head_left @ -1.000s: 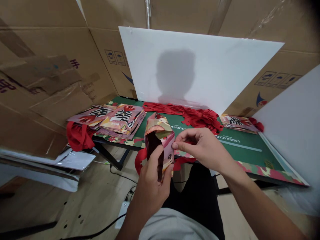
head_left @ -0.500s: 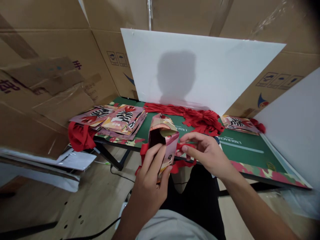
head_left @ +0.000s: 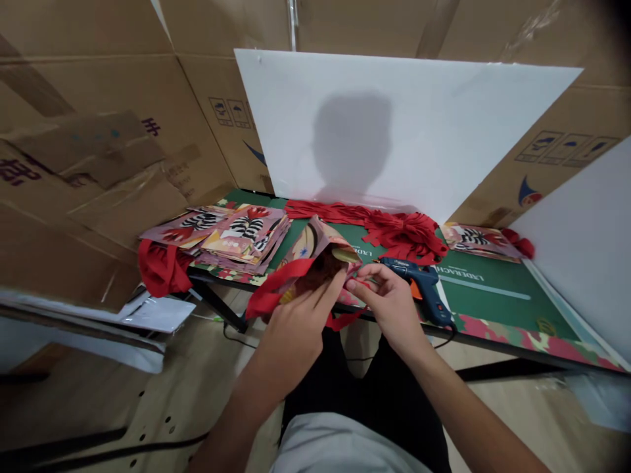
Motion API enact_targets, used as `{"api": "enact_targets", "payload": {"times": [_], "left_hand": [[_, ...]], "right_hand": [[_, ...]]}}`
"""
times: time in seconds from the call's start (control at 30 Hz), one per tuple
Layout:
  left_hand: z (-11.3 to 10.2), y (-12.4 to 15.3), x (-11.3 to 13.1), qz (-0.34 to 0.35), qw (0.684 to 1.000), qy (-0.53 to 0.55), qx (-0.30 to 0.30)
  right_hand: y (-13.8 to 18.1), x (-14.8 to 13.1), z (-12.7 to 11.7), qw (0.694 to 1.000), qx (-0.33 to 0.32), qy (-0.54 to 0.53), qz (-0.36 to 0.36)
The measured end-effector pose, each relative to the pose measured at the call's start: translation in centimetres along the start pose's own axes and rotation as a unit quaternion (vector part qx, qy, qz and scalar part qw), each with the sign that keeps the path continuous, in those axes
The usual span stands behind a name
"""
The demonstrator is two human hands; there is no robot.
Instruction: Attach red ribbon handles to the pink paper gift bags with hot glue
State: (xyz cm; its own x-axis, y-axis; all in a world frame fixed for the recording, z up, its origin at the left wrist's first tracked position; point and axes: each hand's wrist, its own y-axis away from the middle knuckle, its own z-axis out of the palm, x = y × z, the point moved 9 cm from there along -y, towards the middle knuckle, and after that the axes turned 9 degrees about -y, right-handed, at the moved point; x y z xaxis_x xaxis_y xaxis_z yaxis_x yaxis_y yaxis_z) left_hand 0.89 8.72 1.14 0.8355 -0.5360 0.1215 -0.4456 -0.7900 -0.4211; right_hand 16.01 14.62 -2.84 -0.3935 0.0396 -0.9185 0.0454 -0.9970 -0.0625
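A printed paper bag (head_left: 320, 240), pink with patterned panels, is tilted over the table's front edge with its mouth toward me. My left hand (head_left: 298, 328) grips the bag at its mouth, its fingers reaching into the opening. A red fabric strap (head_left: 279, 286) loops out from the bag's left side. At the bag's right edge my right hand (head_left: 387, 295) pinches the end of a red strap against the paper; its fingertips partly hide the spot. Just right of that hand, a dark blue glue gun (head_left: 424, 282) with an orange trigger lies on the table.
Stacked printed bags (head_left: 241, 240) lie at left, with red straps (head_left: 162, 266) hanging off the edge. A bundle of red straps (head_left: 404, 236) is at the back. Another printed bag (head_left: 473, 240) lies at right. A white board (head_left: 419, 138) and cardboard walls (head_left: 98, 85) enclose the table.
The bag has tipped and turned, its mouth now facing me. My left fingers have moved into its opening, my right hand has closed in on its edge. The glue gun has come into view.
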Motion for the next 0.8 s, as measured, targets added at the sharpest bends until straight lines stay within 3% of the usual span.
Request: {"api": "enact_targets", "payload": {"times": [0.1, 0.23, 0.4, 0.47, 0.53, 0.6, 0.7, 0.8], "left_hand": [[2.4, -1.8, -1.6, -0.016, 0.994, -0.051, -0.093], [5.4, -4.2, -2.9, 0.008, 0.981, -0.106, -0.165], [9.4, -6.1, -4.4, 0.079, 0.955, -0.157, -0.238], [10.7, -6.5, -4.9, 0.112, 0.951, -0.15, -0.247], [11.6, -6.6, -5.4, 0.139, 0.952, -0.132, -0.238], [12.3, -6.5, -5.9, 0.151, 0.955, -0.123, -0.224], [13.2, -5.9, -6.7, 0.149, 0.955, -0.13, -0.219], [13.8, -5.1, -7.2, 0.142, 0.957, -0.138, -0.213]], "right_hand": [[-2.1, 2.7, -1.0, 0.999, 0.006, -0.007, 0.031], [-4.8, 6.6, -2.3, 0.998, 0.02, 0.007, 0.054], [-5.5, 9.1, -3.8, 0.988, -0.019, 0.149, 0.036], [-5.0, 8.1, -4.5, 0.96, -0.013, 0.278, -0.022], [-4.3, 5.8, -4.6, 0.908, 0.002, 0.4, -0.124], [-3.8, 4.5, -3.4, 0.862, -0.039, 0.469, -0.187], [-4.3, 5.7, -1.5, 0.826, -0.167, 0.514, -0.159], [-5.5, 6.8, -0.9, 0.799, -0.206, 0.554, -0.111]]}}
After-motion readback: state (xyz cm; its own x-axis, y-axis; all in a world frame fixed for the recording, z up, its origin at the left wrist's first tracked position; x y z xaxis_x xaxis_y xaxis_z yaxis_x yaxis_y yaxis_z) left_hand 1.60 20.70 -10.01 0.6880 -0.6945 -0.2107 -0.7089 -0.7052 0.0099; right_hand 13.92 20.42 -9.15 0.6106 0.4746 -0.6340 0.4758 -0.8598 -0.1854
